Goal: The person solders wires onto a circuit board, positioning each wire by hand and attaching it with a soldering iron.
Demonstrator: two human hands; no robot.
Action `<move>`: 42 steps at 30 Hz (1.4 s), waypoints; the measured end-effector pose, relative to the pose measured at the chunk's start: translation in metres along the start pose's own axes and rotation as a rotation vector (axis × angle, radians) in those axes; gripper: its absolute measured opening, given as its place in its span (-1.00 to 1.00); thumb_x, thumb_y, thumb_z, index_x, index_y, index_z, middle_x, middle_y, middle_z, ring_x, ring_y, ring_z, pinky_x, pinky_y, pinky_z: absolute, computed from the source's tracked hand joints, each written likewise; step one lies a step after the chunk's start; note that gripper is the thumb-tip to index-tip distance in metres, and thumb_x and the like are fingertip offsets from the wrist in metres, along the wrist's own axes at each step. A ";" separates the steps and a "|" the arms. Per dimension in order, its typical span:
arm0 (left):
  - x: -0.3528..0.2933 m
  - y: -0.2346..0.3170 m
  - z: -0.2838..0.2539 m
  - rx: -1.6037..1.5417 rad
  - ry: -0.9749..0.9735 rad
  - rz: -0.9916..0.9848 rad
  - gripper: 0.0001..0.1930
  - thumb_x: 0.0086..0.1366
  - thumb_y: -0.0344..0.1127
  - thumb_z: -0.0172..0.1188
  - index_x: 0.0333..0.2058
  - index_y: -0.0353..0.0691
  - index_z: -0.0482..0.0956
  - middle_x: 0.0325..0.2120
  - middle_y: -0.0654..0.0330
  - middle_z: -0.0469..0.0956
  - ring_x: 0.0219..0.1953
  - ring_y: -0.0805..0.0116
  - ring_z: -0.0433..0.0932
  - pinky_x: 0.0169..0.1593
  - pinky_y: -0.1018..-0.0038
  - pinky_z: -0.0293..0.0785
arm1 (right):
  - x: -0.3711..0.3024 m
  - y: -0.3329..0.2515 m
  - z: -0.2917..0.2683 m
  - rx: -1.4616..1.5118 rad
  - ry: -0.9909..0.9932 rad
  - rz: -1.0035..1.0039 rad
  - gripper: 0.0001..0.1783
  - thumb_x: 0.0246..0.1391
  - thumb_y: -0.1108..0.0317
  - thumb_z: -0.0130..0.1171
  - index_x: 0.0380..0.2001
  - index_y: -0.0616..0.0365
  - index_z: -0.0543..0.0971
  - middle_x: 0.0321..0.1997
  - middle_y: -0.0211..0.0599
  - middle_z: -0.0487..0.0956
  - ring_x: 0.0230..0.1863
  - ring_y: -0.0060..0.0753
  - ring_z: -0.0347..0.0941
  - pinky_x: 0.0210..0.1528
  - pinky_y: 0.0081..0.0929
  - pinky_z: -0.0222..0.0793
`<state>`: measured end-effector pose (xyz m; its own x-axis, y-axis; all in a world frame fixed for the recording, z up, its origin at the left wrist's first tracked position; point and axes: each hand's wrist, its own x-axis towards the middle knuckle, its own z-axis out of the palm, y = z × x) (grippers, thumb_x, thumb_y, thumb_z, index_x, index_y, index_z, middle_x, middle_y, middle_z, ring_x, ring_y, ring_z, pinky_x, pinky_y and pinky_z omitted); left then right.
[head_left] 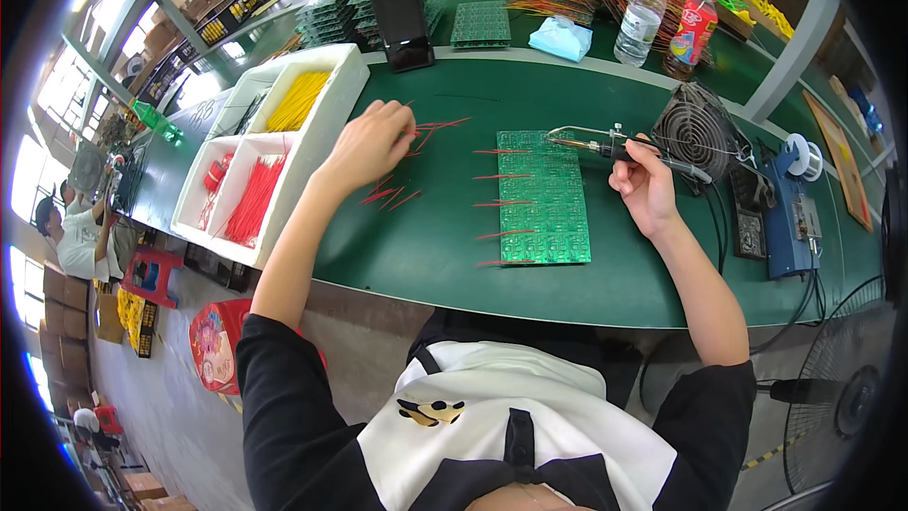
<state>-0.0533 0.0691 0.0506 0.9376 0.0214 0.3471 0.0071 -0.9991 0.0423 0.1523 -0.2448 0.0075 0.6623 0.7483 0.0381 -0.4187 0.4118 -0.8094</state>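
Observation:
My right hand (648,185) is closed around the dark handle of a soldering iron (615,149). The iron's tip, with a thin metal guide above it, is over the top edge of a green circuit board panel (558,213). Several red wires (504,203) lie in a row across the panel's left edge. To the left of the panel, my left hand (371,144) is down over loose red wires (440,123), its fingers curled and pinched on a red wire; the fingertips are partly hidden. More short red wires (388,197) lie just below this hand.
A white foam box (355,76) with red and yellow wires stands at left. Behind are a phone (402,24), stacked boards (480,26), a water bottle (641,17) and a red drink bottle (693,33). A small fan (698,128) and blue soldering station (790,213) stand right.

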 end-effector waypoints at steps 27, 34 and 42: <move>0.056 0.037 0.042 -1.142 -0.028 -0.467 -0.80 0.25 -0.40 0.03 -0.17 -0.34 0.44 -0.39 0.21 0.58 -0.46 0.58 0.44 -0.35 0.65 0.38 | -0.005 0.002 0.005 -0.056 0.107 -0.084 -0.80 0.09 0.36 0.07 -0.54 0.03 0.28 -0.73 -0.36 0.39 -0.75 -0.60 0.21 -0.64 -0.62 0.11; 0.057 0.061 0.045 -0.810 0.127 -0.281 -0.92 0.10 -0.37 0.20 -0.43 -0.22 0.62 -0.48 0.22 0.58 -0.43 0.47 0.51 -0.35 0.51 0.39 | -0.006 0.006 0.009 -0.286 0.220 -0.332 -0.81 0.07 0.32 0.11 -0.47 0.08 0.30 -0.69 -0.31 0.44 -0.74 -0.62 0.27 -0.70 -0.73 0.11; 0.060 0.076 0.058 -0.615 0.209 -0.195 -0.92 0.03 -0.40 0.26 -0.45 -0.22 0.61 -0.58 0.24 0.49 -0.51 0.40 0.43 -0.38 0.49 0.36 | -0.011 0.009 0.018 -0.439 0.233 -0.330 -0.80 0.07 0.32 0.12 -0.46 0.15 0.34 -0.64 -0.28 0.45 -0.69 -0.59 0.34 -0.69 -0.70 0.18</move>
<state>0.0233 -0.0072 0.0207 0.8517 0.2675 0.4507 -0.0880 -0.7747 0.6262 0.1298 -0.2398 0.0106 0.8533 0.4631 0.2396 0.0957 0.3127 -0.9450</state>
